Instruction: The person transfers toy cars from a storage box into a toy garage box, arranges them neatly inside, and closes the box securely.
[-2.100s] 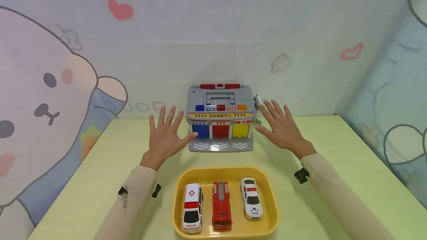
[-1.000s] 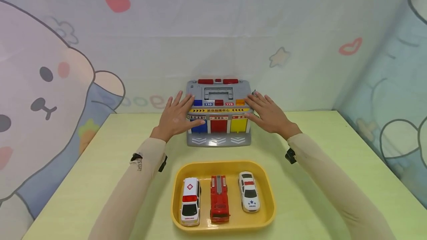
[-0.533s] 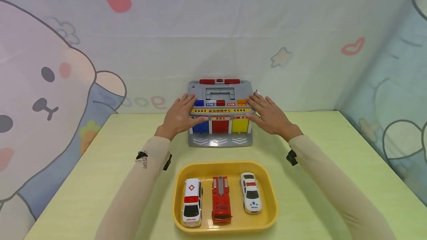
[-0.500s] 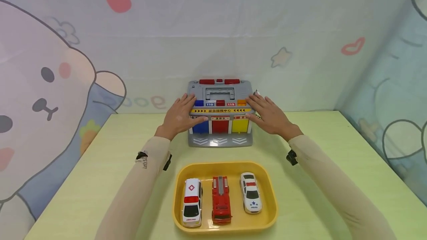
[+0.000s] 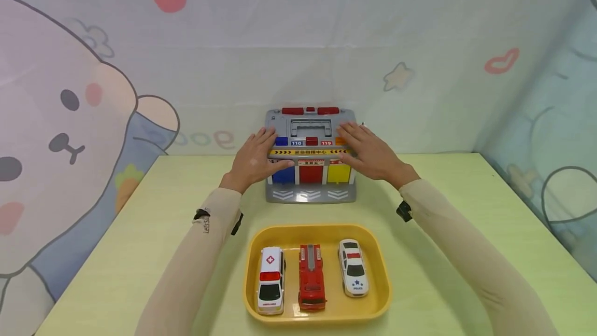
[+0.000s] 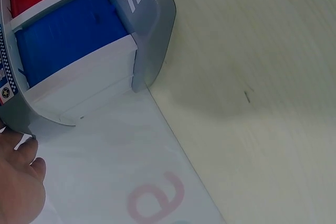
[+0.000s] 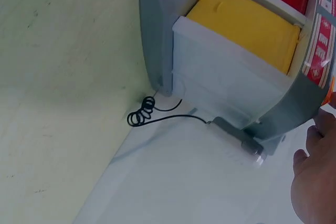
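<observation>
A grey toy rescue station (image 5: pixel 311 152) stands at the back middle of the table, with blue, red and yellow doors. My left hand (image 5: pixel 254 161) rests on its left roof corner by the blue light, thumb across the front. On the opposite corner my right hand (image 5: pixel 373 153) lies over the orange light, thumb along the front edge. Both hands have mostly straight fingers. The left wrist view shows the blue door (image 6: pixel 73 35) down. In the right wrist view, a small grey handset (image 7: pixel 239 140) with a coiled black cord (image 7: pixel 140 114) hangs at the station's side.
A yellow tray (image 5: pixel 322 319) sits in front of the station. In it lie a white toy ambulance (image 5: pixel 271 280), a red toy fire truck (image 5: pixel 311 277) and a white toy police car (image 5: pixel 353 267). A printed cloth (image 5: pixel 280 30) rises behind the table (image 5: pixel 154 242).
Both hands have come inward from beside the station onto its roof corners. Lately they have barely moved, the right sliding slightly inward. The cars and tray stay in place.
</observation>
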Tool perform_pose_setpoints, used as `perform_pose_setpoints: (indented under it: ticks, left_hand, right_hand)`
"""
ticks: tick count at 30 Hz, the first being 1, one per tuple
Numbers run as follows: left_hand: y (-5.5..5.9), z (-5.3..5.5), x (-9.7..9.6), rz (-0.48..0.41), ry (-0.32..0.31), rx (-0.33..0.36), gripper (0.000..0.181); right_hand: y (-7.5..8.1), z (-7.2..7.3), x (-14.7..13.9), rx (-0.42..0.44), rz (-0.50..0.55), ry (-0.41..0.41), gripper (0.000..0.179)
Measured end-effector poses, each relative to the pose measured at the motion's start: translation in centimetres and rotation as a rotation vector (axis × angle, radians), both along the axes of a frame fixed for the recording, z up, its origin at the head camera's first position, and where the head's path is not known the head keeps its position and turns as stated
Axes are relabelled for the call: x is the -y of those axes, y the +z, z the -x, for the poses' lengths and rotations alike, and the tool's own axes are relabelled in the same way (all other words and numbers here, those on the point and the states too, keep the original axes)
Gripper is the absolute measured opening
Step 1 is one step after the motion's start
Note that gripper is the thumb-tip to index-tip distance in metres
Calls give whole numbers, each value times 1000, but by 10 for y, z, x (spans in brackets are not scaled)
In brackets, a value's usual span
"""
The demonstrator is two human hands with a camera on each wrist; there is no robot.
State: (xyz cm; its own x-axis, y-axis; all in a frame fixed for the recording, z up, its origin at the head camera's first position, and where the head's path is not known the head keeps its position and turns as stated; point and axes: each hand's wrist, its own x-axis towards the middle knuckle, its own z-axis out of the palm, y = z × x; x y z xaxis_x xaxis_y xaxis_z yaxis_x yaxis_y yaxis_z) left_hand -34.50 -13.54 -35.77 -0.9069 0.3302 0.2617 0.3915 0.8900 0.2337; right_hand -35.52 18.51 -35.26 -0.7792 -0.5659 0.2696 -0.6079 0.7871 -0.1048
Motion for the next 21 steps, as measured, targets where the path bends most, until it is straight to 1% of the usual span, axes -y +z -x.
perform_pose_setpoints:
  ticks: [6,12,17,19,21]
  left_hand:
    - [1,3,0,19,3,2,96]
    - [2,6,-3,54,-19,8,99]
    - [5,10,-10,8,-34,42,99]
    - [7,12,-13,-23,-29,66,100]
    - [11,14,-17,-30,-34,87,101]
  right_hand:
    - [1,-3,9,11,-7,36,81]
    - [-5,-6,8,14,-20,30,79]
    - [-9,-7,4,22,-6,15,79]
    - [-9,-8,2,26,1,14,79]
    - [-9,-10,1,29,9,15,79]
